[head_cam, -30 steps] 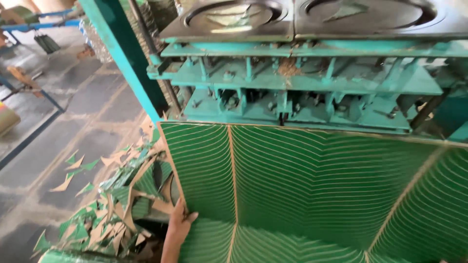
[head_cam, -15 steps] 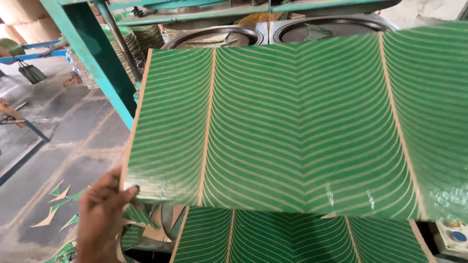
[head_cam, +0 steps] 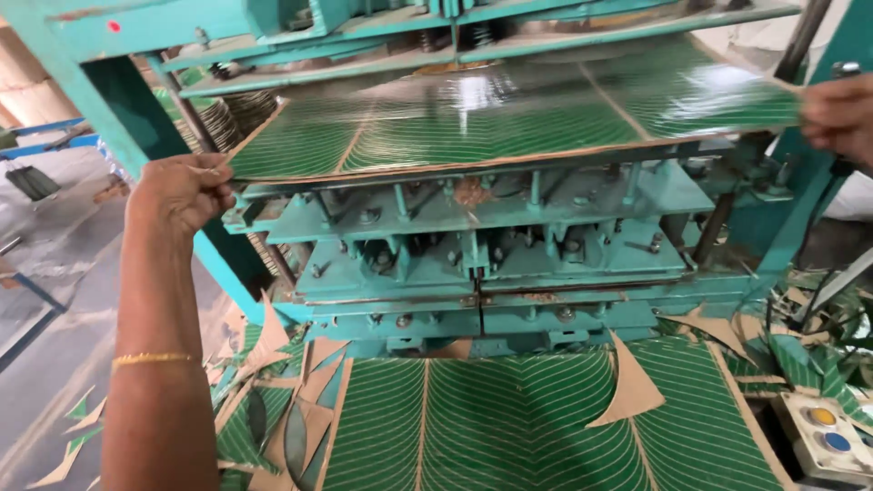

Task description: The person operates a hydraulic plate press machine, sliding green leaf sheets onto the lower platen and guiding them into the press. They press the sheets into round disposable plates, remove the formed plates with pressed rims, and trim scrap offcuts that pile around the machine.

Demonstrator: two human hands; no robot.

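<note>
The green leaf-patterned sheet [head_cam: 509,114] lies nearly flat inside the teal press machine [head_cam: 491,245], resting across the lower bed with the upper part of the press just above it, its glossy face catching the light. To do this placement well, the sheet probably wants to stay level and be squared to the bed by both ends at once, with fingers kept at the outer edges and clear of the gap between the press parts. The left hand [head_cam: 182,191] is closed on the sheet's near left corner, fingers curled around the edge, so the sheet stretches away to the right of that grip and slightly upward. The right hand [head_cam: 838,116] is at the far right corner, touching the edge; only part of it shows at the frame's border, and whether it pinches the sheet or just steadies it cannot be told. A gold bangle [head_cam: 150,359] sits on the left forearm. Below the machine lies a stack of similar green sheets [head_cam: 509,427], with a curved cardboard offcut [head_cam: 632,391] on top and more trimmed scraps [head_cam: 273,400] heaped to the left. A small control box with a yellow and a blue button [head_cam: 827,432] sits at lower right.
</note>
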